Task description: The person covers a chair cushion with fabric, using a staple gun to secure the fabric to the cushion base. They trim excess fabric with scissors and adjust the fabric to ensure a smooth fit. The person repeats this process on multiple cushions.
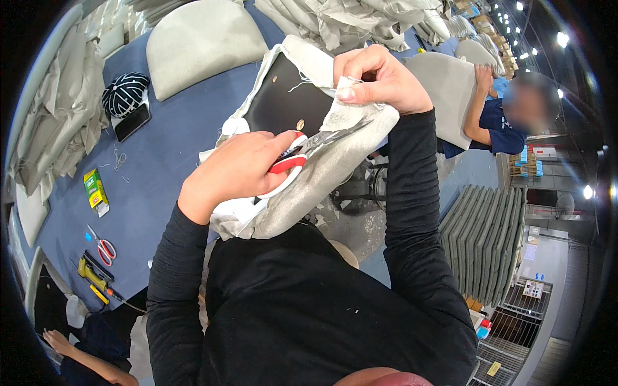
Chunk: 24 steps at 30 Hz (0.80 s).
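A seat cushion (357,149) covered in light grey fabric rests tilted in front of me at the table's edge, its black underside (283,96) turned up. Round that underside the fabric's edge is folded over and frayed. My left hand (241,167) grips scissors (315,143) with red and white handles. Their blades lie along the near right side of the cushion, pointing toward my right hand (386,80). That hand pinches the fabric edge at the cushion's right corner between thumb and fingers. Whether the blades have fabric between them, I cannot tell.
On the blue table (174,122) lie a finished grey cushion (203,45), a phone (132,122), a striped round item (125,94), a yellow-green packet (96,192), second scissors (103,246) and a yellow tool (93,273). Fabric piles (64,109) flank it. Co-workers (496,116) handle cushions nearby.
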Motion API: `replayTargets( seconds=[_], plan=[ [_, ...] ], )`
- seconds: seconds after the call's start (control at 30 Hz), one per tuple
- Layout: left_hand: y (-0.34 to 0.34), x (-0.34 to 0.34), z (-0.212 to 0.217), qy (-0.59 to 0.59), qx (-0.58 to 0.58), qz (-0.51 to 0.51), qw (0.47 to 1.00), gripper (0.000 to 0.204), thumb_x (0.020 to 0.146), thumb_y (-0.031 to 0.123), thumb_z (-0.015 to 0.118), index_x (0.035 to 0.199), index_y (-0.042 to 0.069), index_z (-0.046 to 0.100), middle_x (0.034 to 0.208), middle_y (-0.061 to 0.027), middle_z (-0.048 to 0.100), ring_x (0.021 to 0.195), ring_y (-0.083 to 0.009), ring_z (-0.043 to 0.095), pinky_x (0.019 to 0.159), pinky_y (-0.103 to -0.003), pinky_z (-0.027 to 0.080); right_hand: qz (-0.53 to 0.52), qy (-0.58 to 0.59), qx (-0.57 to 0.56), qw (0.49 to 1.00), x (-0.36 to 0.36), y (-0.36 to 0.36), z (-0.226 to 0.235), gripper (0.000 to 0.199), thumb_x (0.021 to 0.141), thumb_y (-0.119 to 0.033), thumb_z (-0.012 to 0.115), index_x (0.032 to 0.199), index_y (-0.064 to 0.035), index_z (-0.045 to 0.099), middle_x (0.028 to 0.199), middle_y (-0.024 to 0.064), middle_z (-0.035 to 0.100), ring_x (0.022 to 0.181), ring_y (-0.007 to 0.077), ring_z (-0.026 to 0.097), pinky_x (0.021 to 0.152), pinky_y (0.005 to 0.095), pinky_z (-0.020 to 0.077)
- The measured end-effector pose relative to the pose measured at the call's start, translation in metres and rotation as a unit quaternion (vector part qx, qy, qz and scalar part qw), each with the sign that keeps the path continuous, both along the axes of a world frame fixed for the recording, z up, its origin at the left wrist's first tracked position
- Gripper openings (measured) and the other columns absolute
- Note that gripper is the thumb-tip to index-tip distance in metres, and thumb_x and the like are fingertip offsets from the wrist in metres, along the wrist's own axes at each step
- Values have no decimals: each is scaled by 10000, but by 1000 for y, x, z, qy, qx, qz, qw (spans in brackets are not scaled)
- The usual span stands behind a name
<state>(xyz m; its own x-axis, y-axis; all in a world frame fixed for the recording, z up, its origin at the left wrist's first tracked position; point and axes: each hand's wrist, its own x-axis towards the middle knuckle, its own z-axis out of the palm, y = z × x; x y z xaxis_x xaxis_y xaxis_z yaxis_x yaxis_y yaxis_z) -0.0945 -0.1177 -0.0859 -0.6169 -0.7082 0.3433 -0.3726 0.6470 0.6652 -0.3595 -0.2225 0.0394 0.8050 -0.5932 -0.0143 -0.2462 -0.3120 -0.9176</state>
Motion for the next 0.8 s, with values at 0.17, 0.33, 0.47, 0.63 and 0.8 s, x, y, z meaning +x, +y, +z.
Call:
replayTargets(
  seconds=[0.17, 0.33, 0.47, 0.63, 0.8],
  plan=[
    [0, -2, 6, -42, 57, -22, 997, 335, 943, 236, 750, 1140, -30, 700, 740, -255, 677, 733, -452, 696, 678, -521, 545, -10, -10, 6, 1000, 1, 3, -1, 276, 881, -191, 866, 735, -11, 717, 826, 41, 657, 739, 119, 561, 677, 299, 402],
    [8, 2, 20, -78, 102, -30, 991, 342, 921, 222, 757, 1148, -27, 695, 747, -260, 680, 748, -453, 703, 685, -519, 553, -34, -58, 22, 997, -5, 3, -9, 272, 863, -199, 875, 726, -30, 713, 835, 45, 667, 730, 123, 554, 673, 308, 403],
    [26, 8, 23, -62, 128, -23, 989, 360, 924, 172, 740, 1246, 28, 669, 788, -265, 684, 772, -465, 688, 693, -537, 517, -39, -83, 32, 995, -8, 6, -11, 236, 904, -140, 863, 773, 0, 726, 854, 52, 673, 802, 132, 612, 723, 299, 448],
    [39, 8, 22, -51, 114, -16, 992, 426, 930, 221, 756, 1274, 10, 617, 856, -237, 703, 822, -469, 692, 722, -538, 525, -90, -143, 52, 984, -29, 1, -32, 255, 886, -208, 894, 787, -32, 738, 884, 83, 688, 875, 199, 678, 761, 343, 529],
    [38, -2, 33, -49, 91, -10, 995, 434, 939, 224, 747, 1279, -6, 605, 868, -244, 703, 831, -475, 690, 729, -540, 526, -57, -200, 61, 976, -24, 7, -34, 177, 906, -157, 874, 887, 13, 827, 983, 111, 761, 915, 171, 693, 816, 318, 533]
  ],
)
